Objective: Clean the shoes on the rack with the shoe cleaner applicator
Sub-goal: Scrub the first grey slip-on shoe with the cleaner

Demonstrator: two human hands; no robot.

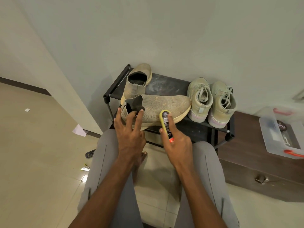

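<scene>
A tan knit slip-on shoe [164, 104] lies on its side across the front of the black shoe rack [166, 85]. My left hand [130, 129] holds it at the heel and collar, with the fingers spread over the opening. My right hand [176, 142] grips the yellow shoe cleaner applicator [165, 120], whose top end presses against the shoe's side near the sole. The matching slip-on [138, 79] stands at the rack's back left. A pair of pale lace-up sneakers [212, 101] sits on the rack's right side.
A dark wooden cabinet [256, 167] stands to the right with a clear plastic box [283, 134] on top. A remote control [90, 153] and paper scraps [79, 130] lie on the tiled floor at left. My grey-trousered knees frame the bottom of the view.
</scene>
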